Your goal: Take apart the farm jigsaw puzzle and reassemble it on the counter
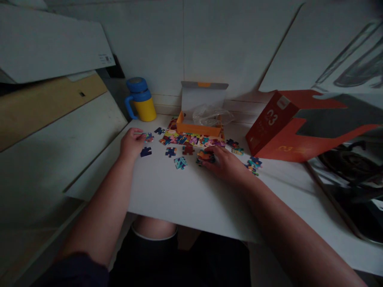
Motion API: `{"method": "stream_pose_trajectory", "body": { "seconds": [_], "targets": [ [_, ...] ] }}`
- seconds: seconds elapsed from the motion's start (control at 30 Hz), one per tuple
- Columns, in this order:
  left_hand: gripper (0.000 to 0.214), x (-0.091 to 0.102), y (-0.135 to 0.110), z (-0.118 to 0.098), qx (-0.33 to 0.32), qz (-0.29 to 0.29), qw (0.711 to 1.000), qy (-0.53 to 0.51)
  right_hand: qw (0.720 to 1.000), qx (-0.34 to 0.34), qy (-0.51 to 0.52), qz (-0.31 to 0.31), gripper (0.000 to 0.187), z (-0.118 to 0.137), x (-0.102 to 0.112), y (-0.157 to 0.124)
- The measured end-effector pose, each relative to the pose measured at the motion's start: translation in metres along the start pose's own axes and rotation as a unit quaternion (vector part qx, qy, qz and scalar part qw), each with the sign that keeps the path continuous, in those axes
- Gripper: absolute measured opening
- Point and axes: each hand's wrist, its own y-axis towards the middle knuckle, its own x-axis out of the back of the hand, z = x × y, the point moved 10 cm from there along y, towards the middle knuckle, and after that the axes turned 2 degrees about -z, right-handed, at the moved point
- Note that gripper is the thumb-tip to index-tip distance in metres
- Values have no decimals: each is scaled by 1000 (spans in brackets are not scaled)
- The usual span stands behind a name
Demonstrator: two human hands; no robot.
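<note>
With its fingers closed, my left hand grips the edge of a multicoloured jigsaw puzzle piece at the left of the white table. A dark blue piece lies just below that hand. My right hand is closed around a small stack of puzzle pieces, an orange one on top. Between the hands lie a blue piece, a reddish-brown piece and a light blue patterned piece. Several more pieces are right of my right wrist.
Behind the pieces, an open orange box with clear plastic stands on a colourful picture sheet. A yellow and blue mug is at back left. A large red box stands right, near a black stove.
</note>
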Motion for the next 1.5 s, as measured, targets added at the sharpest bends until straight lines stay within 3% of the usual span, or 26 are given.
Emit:
{"method": "stream_pose_trajectory", "body": {
  "seconds": [0.17,0.37,0.43,0.5,0.57,0.67,0.77,0.87,1.0,1.17,1.5],
  "targets": [
    [34,7,-9,-24,-68,-37,993,90,1000,-10,-3,-22,40,-5,1,1],
    [21,13,-36,-71,-153,-71,986,-3,996,12,-2,-89,40,-2,16,-1],
    [22,6,-49,-87,-160,-31,983,-81,994,28,-6,-108,40,2,21,-2],
    [27,-10,-65,-104,-161,57,970,-174,991,62,-9,-122,40,13,25,-4],
    [35,-29,-85,-123,-153,167,936,-269,985,106,-6,-133,40,28,28,-6],
    [47,-54,-117,-142,-131,302,889,-319,979,154,6,-136,40,49,29,-9],
    [52,-75,-142,-147,-103,407,852,-313,977,173,14,-124,39,62,24,-10],
    [54,-87,-156,-142,-56,469,817,-331,977,178,23,-112,41,66,20,-11],
    [50,-90,-161,-140,-11,494,783,-377,978,170,23,-115,40,64,21,-12],
    [45,-92,-171,-146,-7,546,746,-381,981,148,23,-122,42,57,23,-10],
    [36,-94,-174,-144,4,565,733,-380,985,127,33,-112,39,53,20,-11]
  ]
}}
